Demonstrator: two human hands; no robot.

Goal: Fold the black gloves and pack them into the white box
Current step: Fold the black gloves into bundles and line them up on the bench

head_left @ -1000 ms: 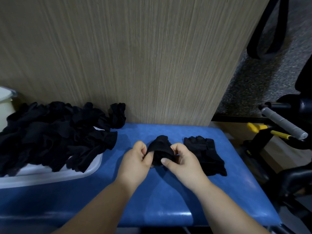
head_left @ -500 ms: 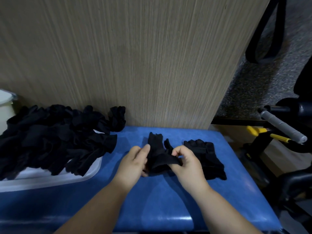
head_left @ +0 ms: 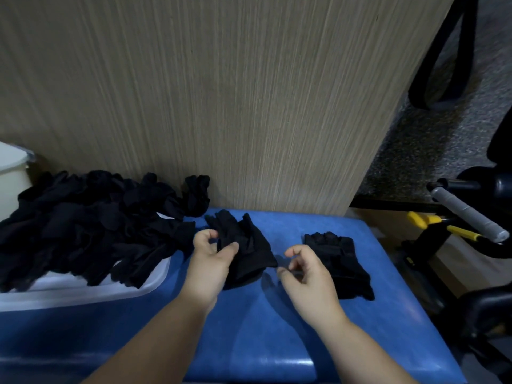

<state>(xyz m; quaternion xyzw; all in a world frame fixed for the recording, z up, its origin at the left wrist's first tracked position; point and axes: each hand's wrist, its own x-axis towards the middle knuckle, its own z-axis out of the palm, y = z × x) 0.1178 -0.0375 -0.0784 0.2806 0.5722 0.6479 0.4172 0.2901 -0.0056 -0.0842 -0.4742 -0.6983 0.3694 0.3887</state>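
1. Where the blue table [head_left: 277,342] fills the lower centre, the left hand [head_left: 212,259] pinches one black glove [head_left: 249,245].
2. Right hand [head_left: 307,275]: loosely curled, empty, just right of that glove.
3. A second glove [head_left: 338,261] lies centre right.
4. One white box [head_left: 149,284], lower left, holds a heap of gloves [head_left: 83,231], too tangled to count.

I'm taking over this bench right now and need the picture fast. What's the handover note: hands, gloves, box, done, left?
Left hand pinches the black fabric glove, which lies unfolded on the blue padded bench.
Right hand is loosely curled and holds nothing.
A second black glove lies on the bench to the right, untouched.
Done: a heap of black gloves fills the white plastic box at left.
Left: fold both bench gloves and pack them.
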